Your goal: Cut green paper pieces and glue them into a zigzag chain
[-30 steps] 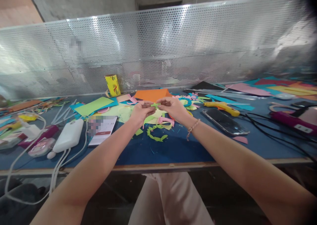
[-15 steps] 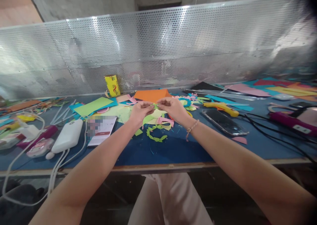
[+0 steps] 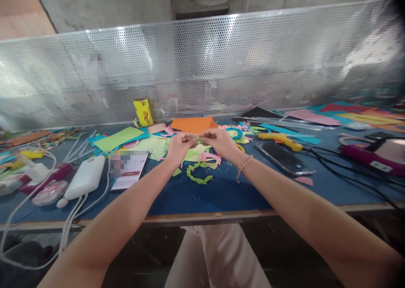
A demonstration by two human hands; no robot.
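Observation:
My left hand (image 3: 178, 146) and my right hand (image 3: 219, 141) meet above the blue table (image 3: 221, 191), fingertips pinched together on a small green paper piece (image 3: 196, 138). Both hands are closed in a pinch. Below them lie a green zigzag paper strip (image 3: 198, 175), pink paper scraps (image 3: 209, 157) and pale yellow-green sheets (image 3: 155, 146). A bead bracelet circles my right wrist (image 3: 242, 167).
A phone (image 3: 284, 158) and a yellow glue gun (image 3: 280, 139) lie to the right, with black cables (image 3: 354, 174) and a purple device (image 3: 373, 161). A white power bank (image 3: 85, 177), a card (image 3: 128, 169), and cords sit left. An orange sheet (image 3: 193, 124) and a perforated metal screen (image 3: 202, 68) stand behind.
My hands have drawn closer, the fingertips now meeting on the green piece. The view has tilted slightly upward.

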